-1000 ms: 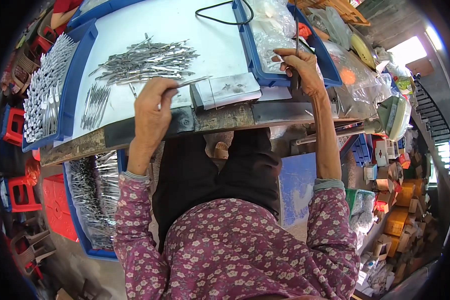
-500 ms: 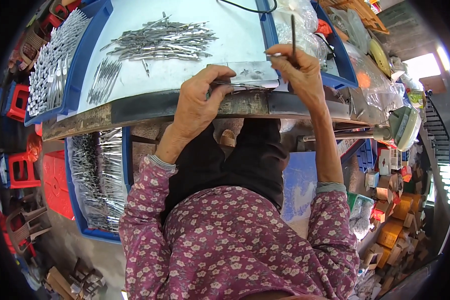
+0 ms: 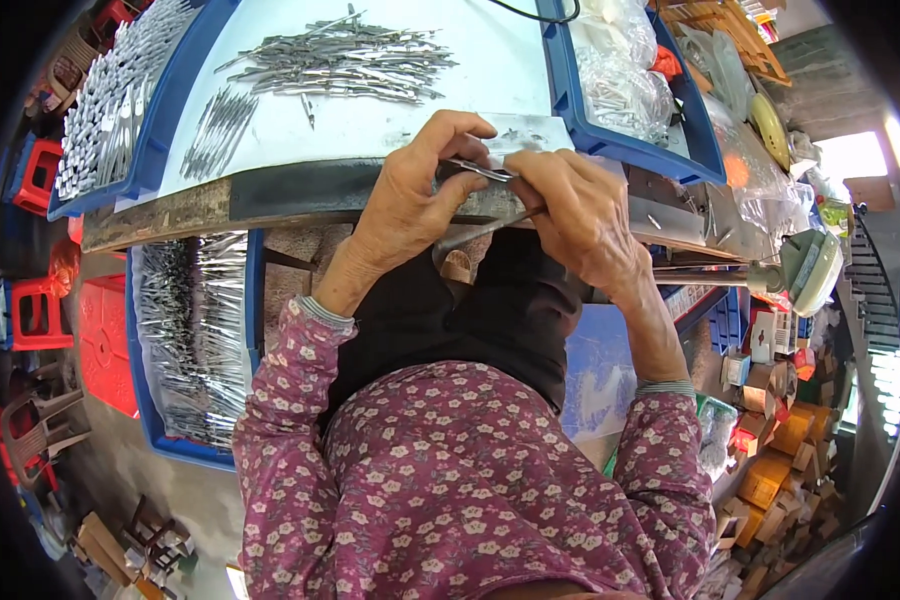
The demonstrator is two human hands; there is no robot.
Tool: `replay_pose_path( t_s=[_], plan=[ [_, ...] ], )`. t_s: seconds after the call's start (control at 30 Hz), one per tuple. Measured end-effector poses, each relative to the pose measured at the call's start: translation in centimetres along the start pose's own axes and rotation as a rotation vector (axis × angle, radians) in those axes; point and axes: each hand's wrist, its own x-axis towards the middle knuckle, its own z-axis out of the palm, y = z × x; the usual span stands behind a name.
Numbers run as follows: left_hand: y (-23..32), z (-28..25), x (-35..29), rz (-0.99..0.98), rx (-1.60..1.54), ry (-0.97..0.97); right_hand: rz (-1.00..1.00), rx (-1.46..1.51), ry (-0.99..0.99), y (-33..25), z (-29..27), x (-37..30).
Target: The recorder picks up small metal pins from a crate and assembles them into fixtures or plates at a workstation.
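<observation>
At the bench's front edge, my left hand (image 3: 410, 195) is closed, thumb and fingers pinching a slim shiny metal piece (image 3: 482, 171). The fingertips of my right hand (image 3: 582, 215) meet the piece's other end. Tucked under my right fingers is a thin, flat file-like tool (image 3: 482, 232), pointing down to the left; its grip end is hidden in the hand. Beyond my hands lies a loose pile of slim metal pieces (image 3: 345, 62) on a white sheet (image 3: 285, 150). A neater small row of similar pieces (image 3: 220, 130) lies left of it.
Two blue trays flank the sheet: the left tray (image 3: 160, 140) has stacked pale metal pieces, the right tray (image 3: 630, 148) plastic bags. Below the bench edge (image 3: 300, 190), another blue tray (image 3: 142, 390) holds many metal pieces. A lamp-like fixture (image 3: 812, 272) juts out at the right.
My right hand has moved in toward my left and turned over. The file-like tool, upright before, now slants downward to the left. The metal piece has been raised a little off the bench edge.
</observation>
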Motion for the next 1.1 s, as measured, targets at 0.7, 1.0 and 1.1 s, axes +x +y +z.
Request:
replay_pose_path(
  t_s=[0.7,1.0,1.1],
  plan=[
    [-0.9,1.2,0.8,-0.067,0.03,-0.04,0.071,0.041,-0.091,1.5,-0.3,-0.6],
    [-3.3,2.3,2.2,0.074,0.706,0.104,0.15,0.044,-0.061,5.2,1.1,-0.9],
    [-4.1,2.6,2.1,0.09,0.748,0.183,0.147,0.022,0.015,6.1,1.9,-0.9]
  ],
)
